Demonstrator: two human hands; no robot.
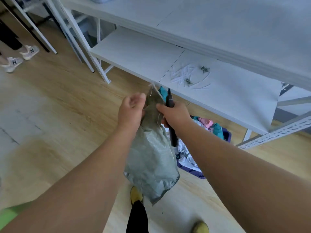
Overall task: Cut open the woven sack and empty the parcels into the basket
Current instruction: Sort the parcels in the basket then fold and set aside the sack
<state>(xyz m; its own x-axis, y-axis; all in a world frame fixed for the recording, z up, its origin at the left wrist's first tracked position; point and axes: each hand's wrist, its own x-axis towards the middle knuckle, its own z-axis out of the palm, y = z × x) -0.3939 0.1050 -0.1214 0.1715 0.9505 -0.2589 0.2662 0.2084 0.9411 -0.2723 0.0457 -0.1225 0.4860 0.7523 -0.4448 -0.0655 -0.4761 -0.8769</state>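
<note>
A grey-green woven sack (151,162) hangs in the air in front of me, its tied neck with white string up at the top. My left hand (132,110) grips the neck from the left. My right hand (175,115) holds a black cutter (172,132) upright and also pinches the sack's neck from the right. Behind the sack, on the floor under the shelf, stands a dark blue basket (193,170) with several silver, pink and teal parcels in it, partly hidden by my right arm.
A white metal shelving unit (202,39) fills the upper right; its lower shelf (134,52) carries cut white strings and scraps. The floor is light wood. Another person's feet in pale sneakers (18,58) stand at the far left. My own yellow shoes show below.
</note>
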